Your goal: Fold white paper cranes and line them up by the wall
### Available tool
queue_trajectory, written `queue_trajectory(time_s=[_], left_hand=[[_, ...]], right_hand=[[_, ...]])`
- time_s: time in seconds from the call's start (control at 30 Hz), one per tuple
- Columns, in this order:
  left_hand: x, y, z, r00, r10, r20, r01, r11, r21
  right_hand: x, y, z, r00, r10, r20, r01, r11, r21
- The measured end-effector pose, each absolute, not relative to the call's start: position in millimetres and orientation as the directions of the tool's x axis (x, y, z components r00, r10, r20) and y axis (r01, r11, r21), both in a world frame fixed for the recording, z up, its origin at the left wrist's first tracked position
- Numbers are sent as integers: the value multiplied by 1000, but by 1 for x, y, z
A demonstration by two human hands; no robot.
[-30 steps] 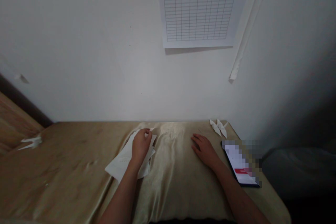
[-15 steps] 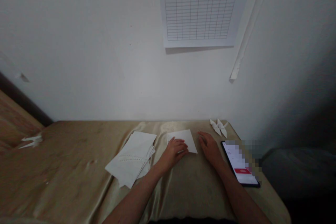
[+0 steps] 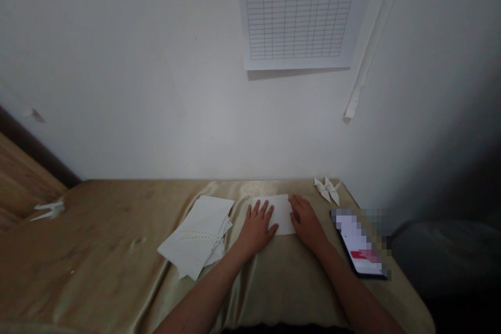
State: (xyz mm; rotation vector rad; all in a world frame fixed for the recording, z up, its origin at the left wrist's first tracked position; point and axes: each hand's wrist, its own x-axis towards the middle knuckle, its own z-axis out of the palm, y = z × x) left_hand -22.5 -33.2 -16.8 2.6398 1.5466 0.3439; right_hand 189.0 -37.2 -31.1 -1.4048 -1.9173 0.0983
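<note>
A white rectangular paper sheet (image 3: 281, 214) lies flat on the satin-covered surface (image 3: 117, 250), between my hands. My left hand (image 3: 256, 230) rests on its near left part with the fingers spread. My right hand (image 3: 306, 222) presses on its right edge, covering that end. Neither hand visibly grips the sheet. To the left of my left hand lies a loose stack of white paper sheets (image 3: 196, 236), with a dotted crease line across the top sheet.
Two folded paper cranes (image 3: 327, 191) stand at the far right edge of the surface, with another paper crane (image 3: 50, 210) at the left. A smartphone (image 3: 360, 246), partly pixelated, lies to the right. A ruled paper chart (image 3: 299, 14) hangs on the wall.
The single sheet has swung from tilted to nearly square with the surface edge. My left hand has spread flat on it, and my right hand has moved onto its right edge.
</note>
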Motion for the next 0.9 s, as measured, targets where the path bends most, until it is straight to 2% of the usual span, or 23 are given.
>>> queue_trajectory(time_s=[0.17,0.4,0.67,0.9], left_hand=[[-22,-39,-19,627,763,159,750,-646,140],[-21,-42,-20,590,779,211,774,-620,128],[-31,-40,-13,648,735,199,734,-673,93],[-40,-38,-13,644,743,182,732,-668,135]], right_hand=[[176,-39,-37,-207,840,502,856,404,-323],[166,-47,-37,-281,920,274,908,347,-235],[189,-49,-21,-314,925,214,914,356,-197],[198,-42,-26,-354,907,228,888,402,-222]])
